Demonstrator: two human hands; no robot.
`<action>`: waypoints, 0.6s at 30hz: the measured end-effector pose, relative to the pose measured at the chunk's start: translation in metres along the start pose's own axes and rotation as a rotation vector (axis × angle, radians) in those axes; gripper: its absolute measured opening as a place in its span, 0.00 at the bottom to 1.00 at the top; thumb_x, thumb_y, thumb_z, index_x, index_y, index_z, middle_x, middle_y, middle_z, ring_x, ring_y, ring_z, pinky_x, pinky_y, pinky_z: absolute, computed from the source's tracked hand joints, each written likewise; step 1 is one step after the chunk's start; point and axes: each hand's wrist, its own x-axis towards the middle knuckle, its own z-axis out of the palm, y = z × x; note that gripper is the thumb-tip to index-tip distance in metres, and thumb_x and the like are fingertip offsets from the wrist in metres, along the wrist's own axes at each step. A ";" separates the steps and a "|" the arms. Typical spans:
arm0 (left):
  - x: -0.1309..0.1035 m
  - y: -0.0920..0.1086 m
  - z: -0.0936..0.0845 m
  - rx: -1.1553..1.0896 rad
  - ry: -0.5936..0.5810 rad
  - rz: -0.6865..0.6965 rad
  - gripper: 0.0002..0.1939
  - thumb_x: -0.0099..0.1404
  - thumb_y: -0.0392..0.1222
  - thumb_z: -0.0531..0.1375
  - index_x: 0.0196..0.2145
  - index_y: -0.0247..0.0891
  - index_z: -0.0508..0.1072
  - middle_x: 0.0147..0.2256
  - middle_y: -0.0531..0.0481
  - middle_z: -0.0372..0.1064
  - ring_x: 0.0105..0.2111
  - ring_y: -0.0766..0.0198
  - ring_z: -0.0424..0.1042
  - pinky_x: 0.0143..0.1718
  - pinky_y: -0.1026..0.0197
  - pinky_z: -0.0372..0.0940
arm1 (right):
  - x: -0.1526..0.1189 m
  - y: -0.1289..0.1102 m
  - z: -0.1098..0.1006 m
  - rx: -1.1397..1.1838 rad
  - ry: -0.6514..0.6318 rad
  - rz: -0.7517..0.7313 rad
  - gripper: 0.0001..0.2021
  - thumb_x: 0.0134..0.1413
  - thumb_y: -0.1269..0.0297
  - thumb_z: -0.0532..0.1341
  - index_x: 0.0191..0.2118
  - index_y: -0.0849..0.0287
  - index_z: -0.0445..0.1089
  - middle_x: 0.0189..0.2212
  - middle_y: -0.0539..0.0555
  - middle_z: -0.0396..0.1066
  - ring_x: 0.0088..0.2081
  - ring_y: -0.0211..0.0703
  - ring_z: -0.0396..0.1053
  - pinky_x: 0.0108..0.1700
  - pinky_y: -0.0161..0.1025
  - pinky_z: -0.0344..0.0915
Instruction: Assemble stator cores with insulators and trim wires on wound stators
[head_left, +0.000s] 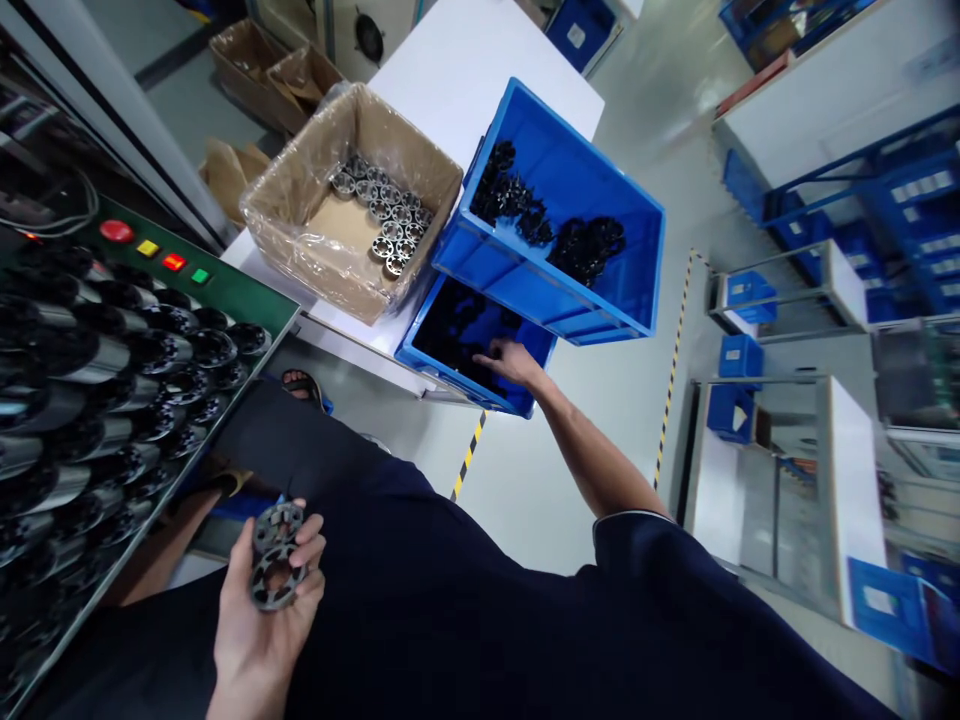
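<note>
My left hand [262,610] is closed around two grey slotted metal rings that look like stator cores [276,575], one above the other, held in front of my body. My right hand [510,362] reaches into the lower blue bin [480,392], fingers apart over dark parts inside. Those parts are in shadow and hard to make out. Overlapping that bin from above, an upper blue bin [600,190] contains clusters of black parts [585,250]. Beside it stands a plastic-lined cardboard box [300,270] with rows of metal stator cores [382,205].
At left, a green-edged machine bed [279,318] carries many cylindrical metal pieces with dark ends, near a red button [116,232]. A white table [487,60] supports the box. Striped tape [470,455] marks the floor; workbenches [855,480] and blue bins stand right.
</note>
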 end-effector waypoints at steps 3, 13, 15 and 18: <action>-0.001 -0.003 0.014 0.055 0.066 0.028 0.18 0.88 0.45 0.51 0.52 0.34 0.78 0.32 0.54 0.62 0.24 0.67 0.68 0.23 0.65 0.73 | -0.010 -0.003 0.011 0.031 -0.048 0.007 0.21 0.82 0.51 0.74 0.68 0.58 0.80 0.64 0.61 0.82 0.61 0.55 0.84 0.64 0.58 0.86; -0.012 -0.015 -0.019 0.246 -0.061 0.303 0.26 0.78 0.66 0.69 0.52 0.38 0.81 0.34 0.50 0.73 0.26 0.60 0.73 0.15 0.66 0.62 | -0.053 -0.020 -0.007 0.247 0.085 0.044 0.19 0.82 0.51 0.74 0.64 0.59 0.81 0.59 0.59 0.84 0.55 0.51 0.85 0.59 0.53 0.87; -0.013 -0.017 -0.030 0.296 -0.113 0.394 0.39 0.62 0.74 0.80 0.53 0.39 0.81 0.34 0.50 0.76 0.27 0.57 0.75 0.15 0.64 0.64 | -0.066 -0.026 -0.016 0.323 0.163 0.017 0.17 0.82 0.51 0.74 0.60 0.60 0.82 0.56 0.57 0.84 0.52 0.49 0.85 0.57 0.51 0.87; -0.017 -0.020 -0.042 0.318 -0.140 0.496 0.48 0.52 0.77 0.85 0.56 0.42 0.79 0.36 0.49 0.80 0.28 0.55 0.78 0.16 0.63 0.66 | -0.089 -0.050 -0.026 0.480 0.283 -0.097 0.16 0.78 0.50 0.76 0.50 0.60 0.81 0.49 0.55 0.84 0.48 0.47 0.83 0.55 0.49 0.84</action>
